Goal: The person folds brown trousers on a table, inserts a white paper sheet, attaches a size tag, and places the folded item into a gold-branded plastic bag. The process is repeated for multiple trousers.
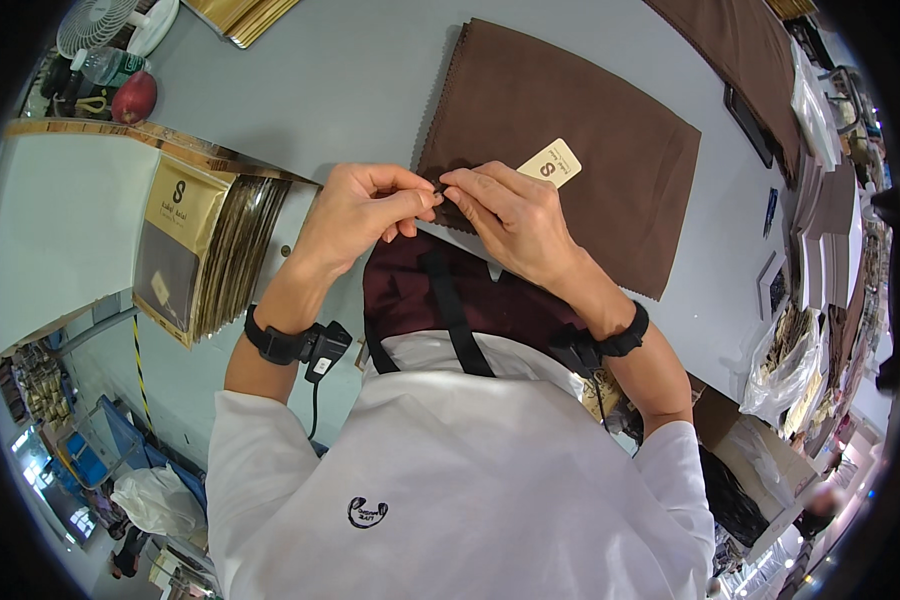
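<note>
My left hand (375, 206) and my right hand (506, 214) meet fingertip to fingertip over the near left corner of a folded brown cloth (562, 97). Between the fingertips is a small dark thing (439, 190), too small to name; both hands pinch at it. The cloth has a zigzag-cut edge and lies flat on the grey table. A cream card tag (551, 163) with dark writing rests on the cloth, partly behind my right hand. Each wrist wears a black strap with a small device and a cable.
At left stands a row of gold-topped packets (176, 232). Beyond are a red fruit (134, 98), a plastic bottle (109, 66) and a white fan (94, 26). More brown cloth (742, 60), a blue pen (771, 210), a dark flat device (748, 124) and stacked sheets (825, 232) lie at right.
</note>
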{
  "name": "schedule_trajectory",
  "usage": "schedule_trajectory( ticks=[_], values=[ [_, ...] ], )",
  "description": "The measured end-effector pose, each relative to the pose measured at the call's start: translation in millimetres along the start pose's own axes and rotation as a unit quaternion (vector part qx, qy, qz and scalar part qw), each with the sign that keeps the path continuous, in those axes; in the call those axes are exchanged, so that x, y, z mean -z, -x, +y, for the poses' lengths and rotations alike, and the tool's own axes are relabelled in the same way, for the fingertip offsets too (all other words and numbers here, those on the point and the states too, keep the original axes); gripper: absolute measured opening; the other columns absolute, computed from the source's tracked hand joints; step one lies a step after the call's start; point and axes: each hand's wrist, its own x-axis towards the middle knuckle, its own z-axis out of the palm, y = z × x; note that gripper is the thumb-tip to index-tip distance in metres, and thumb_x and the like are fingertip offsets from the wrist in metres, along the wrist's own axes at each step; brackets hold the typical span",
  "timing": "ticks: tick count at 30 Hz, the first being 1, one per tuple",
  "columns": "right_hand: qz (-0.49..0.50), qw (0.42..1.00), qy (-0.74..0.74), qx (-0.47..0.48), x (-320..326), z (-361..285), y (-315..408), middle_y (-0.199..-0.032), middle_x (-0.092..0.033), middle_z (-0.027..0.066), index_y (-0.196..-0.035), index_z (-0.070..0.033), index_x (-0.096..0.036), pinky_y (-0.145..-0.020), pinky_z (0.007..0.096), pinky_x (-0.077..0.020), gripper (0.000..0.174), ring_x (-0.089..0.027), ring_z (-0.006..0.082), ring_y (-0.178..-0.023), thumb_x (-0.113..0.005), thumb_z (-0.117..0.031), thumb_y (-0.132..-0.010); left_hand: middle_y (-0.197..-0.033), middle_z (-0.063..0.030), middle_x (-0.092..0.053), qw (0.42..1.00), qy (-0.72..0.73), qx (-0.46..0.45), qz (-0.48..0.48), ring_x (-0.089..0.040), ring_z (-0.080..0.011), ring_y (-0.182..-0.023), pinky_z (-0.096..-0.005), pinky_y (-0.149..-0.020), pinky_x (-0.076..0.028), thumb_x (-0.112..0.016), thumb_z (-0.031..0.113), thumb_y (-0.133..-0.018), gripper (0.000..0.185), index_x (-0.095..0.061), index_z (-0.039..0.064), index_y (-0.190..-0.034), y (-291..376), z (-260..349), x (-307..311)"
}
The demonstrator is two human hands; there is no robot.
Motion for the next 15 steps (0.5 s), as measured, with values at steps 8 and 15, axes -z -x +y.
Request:
schedule_trajectory(
  ticks=[8, 15],
  values=[
    [0.001, 0.999, -0.028, -0.026, -0.9, -0.9, 2.0, -0.088, -0.071, 0.0073, -0.105, -0.003, -0.077, -0.060, 0.0339, -0.0557, 0.017, -0.069, 0.0227, -0.069, -0.079, -0.008, -0.089, -0.084, -0.0079, -0.075, 1.000, -0.018, 0.000, 0.017, -0.064, -0.0088, -0.065, -0.0217, -0.056, -0.049, -0.069, 0.007, -0.090, 0.015, -0.077, -0.003, -0.096, 5.0, 4.3, -2.7],
    [0.000, 0.995, 0.087, 0.043, -10.8, -12.5, 1.7, -0.090, -0.062, 0.0007, -0.096, -0.012, -0.077, -0.056, 0.0357, -0.0516, 0.017, -0.061, 0.0191, -0.076, -0.083, -0.013, -0.080, -0.069, -0.0057, -0.069, 0.927, -0.272, -0.187, 0.179, -0.065, -0.0086, -0.063, -0.0275, -0.060, -0.052, -0.071, 0.014, -0.093, 0.012, -0.076, 0.003, -0.094, -27.0, 16.7, 45.3]
  ],
)
